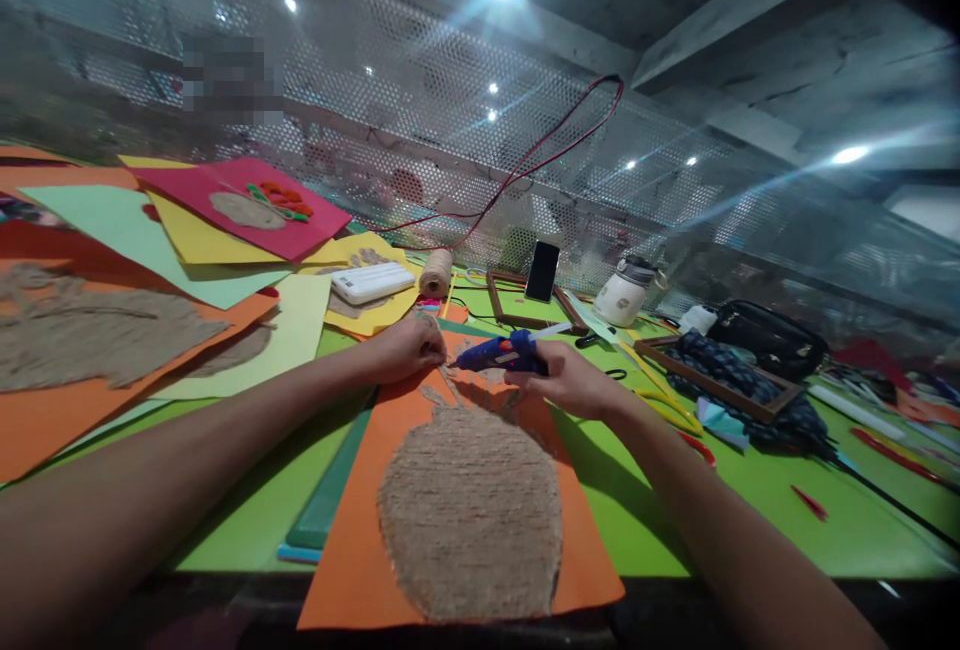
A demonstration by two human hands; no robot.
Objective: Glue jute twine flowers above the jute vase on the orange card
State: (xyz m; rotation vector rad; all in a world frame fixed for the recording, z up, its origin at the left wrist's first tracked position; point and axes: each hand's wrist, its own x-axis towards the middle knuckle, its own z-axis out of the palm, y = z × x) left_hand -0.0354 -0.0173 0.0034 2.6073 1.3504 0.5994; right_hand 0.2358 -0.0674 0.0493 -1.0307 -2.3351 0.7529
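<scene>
My right hand (574, 378) is wrapped around a blue hot glue gun (499, 354), its nozzle pointing left. A whitish glue stick (551, 330) sticks out of its back. Just left of the nozzle, my left hand (412, 345) is closed in a pinch on what looks like jute twine; the fingers partly hide it. Under both hands lies an orange sheet (352, 540), its near end over the table edge. A rounded vase-like shape covered in jute twine (472, 515) is fixed on it, with thin twine strands (452, 388) above its neck.
Left are stacked coloured sheets (150, 225) with twine shapes. Behind my hands stand a twine spool (436, 273), a white power bank (373, 282), a phone (542, 271) and a bottle (624, 290). At right are yellow-handled scissors (671, 412), a wooden frame (720, 380) and a black bag (772, 338).
</scene>
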